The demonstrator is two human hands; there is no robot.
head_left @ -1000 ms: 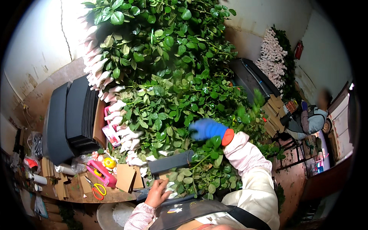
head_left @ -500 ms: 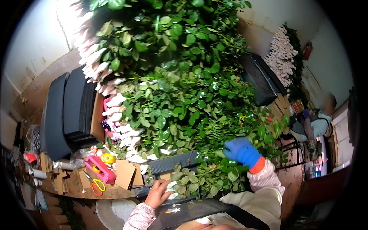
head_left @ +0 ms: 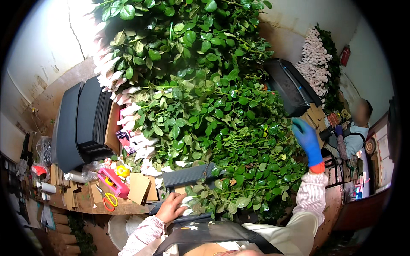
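Low in the middle, my bare left hand (head_left: 171, 208) has its fingers closed around white-covered rose heads (head_left: 187, 205) at the end of a leafy bunch. The green leaves and stems of this bunch (head_left: 243, 197) stretch rightward. My right hand (head_left: 308, 141), in a blue glove with an orange cuff, is raised beside the right edge of the foliage. Its fingers are stretched out and I see nothing held in them. A large pile of leafy roses (head_left: 205, 106) fills the middle, its white-covered heads (head_left: 143, 147) toward the left. A ridged dark strip (head_left: 190, 173) lies just beyond my left hand.
On the left of the table are a pink tape dispenser (head_left: 113, 182), scissors (head_left: 108, 199), cardboard pieces (head_left: 139, 188) and stacked black sheets (head_left: 92, 115). A black bin (head_left: 284, 87) stands at the back right. Another person (head_left: 352, 138) works at the far right.
My gloved right hand has moved up and right, from over the stems to the foliage's right edge. My left hand has shifted slightly left and up, still at the white-covered heads.
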